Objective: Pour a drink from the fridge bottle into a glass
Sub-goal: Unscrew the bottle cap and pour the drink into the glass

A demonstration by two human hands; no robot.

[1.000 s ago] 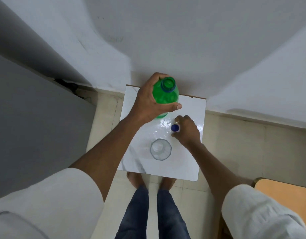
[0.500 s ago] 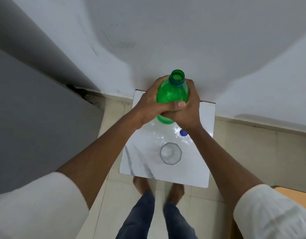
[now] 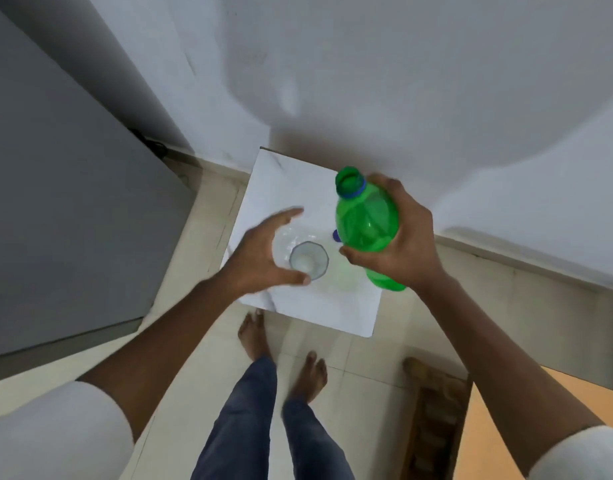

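Observation:
A green plastic bottle (image 3: pixel 365 223) with its cap off is held above the small white table (image 3: pixel 336 313), tilted with its mouth up and to the left. My right hand (image 3: pixel 407 240) grips it around the body. A clear faceted glass (image 3: pixel 309 260) stands upright on the table. My left hand (image 3: pixel 263 256) is spread open around the glass's left side, thumb near its front rim; I cannot tell whether it touches. The blue cap (image 3: pixel 336 235) lies on the table, mostly hidden behind the bottle.
A grey fridge side (image 3: pixel 62 202) rises at the left and white walls stand behind the table. My bare feet (image 3: pixel 253 336) rest on the tiled floor in front of the table. A wooden piece of furniture (image 3: pixel 433 414) is at the lower right.
The bottle passed from my left hand to my right hand and moved right. My left hand let go and dropped down beside the glass. The cap lies on the table.

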